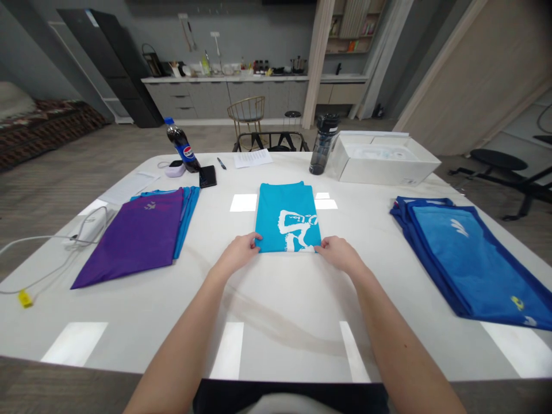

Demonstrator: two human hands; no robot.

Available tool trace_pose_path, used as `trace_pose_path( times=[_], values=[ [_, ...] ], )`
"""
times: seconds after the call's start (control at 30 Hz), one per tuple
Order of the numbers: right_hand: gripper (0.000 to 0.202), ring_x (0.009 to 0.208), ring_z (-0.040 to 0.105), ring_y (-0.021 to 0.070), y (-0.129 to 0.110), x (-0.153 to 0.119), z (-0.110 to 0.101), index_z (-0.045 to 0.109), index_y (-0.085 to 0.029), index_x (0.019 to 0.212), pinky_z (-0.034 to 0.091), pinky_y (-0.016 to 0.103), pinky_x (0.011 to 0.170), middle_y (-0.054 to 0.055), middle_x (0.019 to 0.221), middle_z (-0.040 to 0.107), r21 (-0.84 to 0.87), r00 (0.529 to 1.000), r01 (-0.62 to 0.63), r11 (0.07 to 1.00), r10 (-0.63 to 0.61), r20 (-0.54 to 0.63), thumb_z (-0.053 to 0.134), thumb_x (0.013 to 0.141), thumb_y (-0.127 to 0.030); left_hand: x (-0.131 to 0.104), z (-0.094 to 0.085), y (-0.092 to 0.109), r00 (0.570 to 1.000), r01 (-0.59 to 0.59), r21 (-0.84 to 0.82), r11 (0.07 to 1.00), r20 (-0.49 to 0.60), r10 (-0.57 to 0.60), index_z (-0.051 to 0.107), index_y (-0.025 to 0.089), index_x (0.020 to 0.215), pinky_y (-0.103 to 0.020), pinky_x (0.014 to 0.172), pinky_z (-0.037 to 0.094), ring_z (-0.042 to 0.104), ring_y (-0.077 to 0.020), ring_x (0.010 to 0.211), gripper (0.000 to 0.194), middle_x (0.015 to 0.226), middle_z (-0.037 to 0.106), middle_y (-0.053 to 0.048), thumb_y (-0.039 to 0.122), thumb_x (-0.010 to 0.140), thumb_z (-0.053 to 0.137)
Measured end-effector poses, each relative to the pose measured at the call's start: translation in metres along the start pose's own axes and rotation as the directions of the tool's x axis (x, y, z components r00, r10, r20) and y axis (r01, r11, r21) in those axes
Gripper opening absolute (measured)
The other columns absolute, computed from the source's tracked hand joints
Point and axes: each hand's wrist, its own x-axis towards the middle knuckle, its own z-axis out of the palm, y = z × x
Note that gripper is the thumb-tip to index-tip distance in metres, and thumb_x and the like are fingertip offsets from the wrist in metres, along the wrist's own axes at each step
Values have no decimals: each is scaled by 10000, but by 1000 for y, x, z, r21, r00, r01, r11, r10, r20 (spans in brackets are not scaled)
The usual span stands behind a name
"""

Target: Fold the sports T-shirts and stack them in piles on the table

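Observation:
A folded turquoise T-shirt [271, 213] with white lettering lies flat on the white table, straight in front of me. My left hand [241, 251] pinches its near left corner between thumb and fingers. At the near right corner, my right hand [338, 252] grips the cloth the same way. To the left rests a purple shirt [138, 241], folded, on top of blue cloth [188, 215]. A pile of folded blue shirts [470, 253] lies at the right side of the table.
Along the back of the table [276, 305] stand a cola bottle [183, 146], a dark tumbler [322, 146] and a white box [383, 161]. A phone [207, 176], pen [221, 163] and paper [253, 158] lie nearby. A power strip [88, 227] with cables sits at left.

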Motion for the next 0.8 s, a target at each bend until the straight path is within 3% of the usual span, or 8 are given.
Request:
trace_pose_path(
  times=[0.27, 0.4, 0.57, 0.7, 0.8],
  values=[
    [313, 631, 667, 188, 3, 17, 0, 716, -219, 818, 384, 254, 557, 23, 635, 693, 94, 995, -50, 994, 41, 93, 676, 834, -528, 11, 5, 5, 998, 64, -3, 998, -16, -64, 729, 237, 1073, -250, 671, 473, 667, -183, 785, 292, 838, 702, -11, 235, 793, 646],
    [270, 782, 703, 197, 1, 9, 2, 719, -209, 883, 394, 242, 590, 54, 830, 752, 17, 1000, -2, 1000, 2, 6, 680, 858, -475, 2, 5, 14, 997, 77, 118, 990, -22, -75, 714, 242, 1164, -272, 743, 508, 693, -202, 842, 344, 944, 735, -54, 209, 843, 597],
    [228, 828, 719, 219, 1, -34, 7, 731, -183, 886, 406, 244, 598, 90, 885, 763, -31, 1000, 6, 1000, -5, 15, 713, 862, -409, -39, 6, 30, 996, 85, 281, 956, 2, -89, 706, 232, 1208, -336, 854, 527, 711, -255, 992, 405, 1107, 738, -127, 137, 847, 549],
    [205, 815, 719, 223, 8, -84, 14, 742, -187, 860, 411, 252, 614, 86, 878, 764, -49, 998, 30, 998, -28, 51, 733, 851, -391, -88, 14, 38, 996, 81, 290, 953, 5, -87, 721, 214, 1180, -358, 875, 528, 711, -283, 1029, 405, 1138, 733, -157, 108, 823, 559],
    [193, 802, 712, 223, 19, -119, 20, 734, -194, 808, 399, 258, 618, 79, 829, 756, -53, 997, 46, 998, -42, 71, 724, 859, -379, -125, 24, 39, 996, 58, 246, 968, 49, -72, 747, 220, 1122, -330, 840, 529, 720, -264, 972, 381, 1057, 751, -124, 105, 799, 580]
  ],
)
